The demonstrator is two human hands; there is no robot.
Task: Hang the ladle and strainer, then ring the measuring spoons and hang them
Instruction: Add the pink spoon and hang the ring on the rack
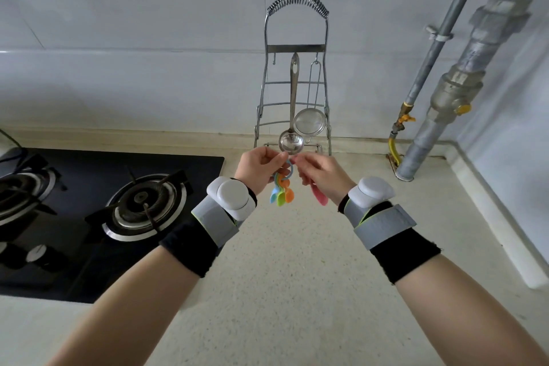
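Head view: the fingertips of both hands bunch together in front of the ladle bowl, so the exact contact with the blue ring [289, 168] is hard to make out. The left hand [260, 168] has its grip pinched on the ring, from which blue, green and orange measuring spoons [281, 194] dangle. The right hand [322, 177] is closed on a pink spoon [320, 197], whose handle end is hidden in the fingers; whether it is already threaded on the ring cannot be told. Behind them, on the wire rack [297, 47] at the back of the surface [297, 276], hang the steel ladle [292, 116] and the mesh strainer [310, 122], side by side. The stove [89, 217] is cut off at the left edge.
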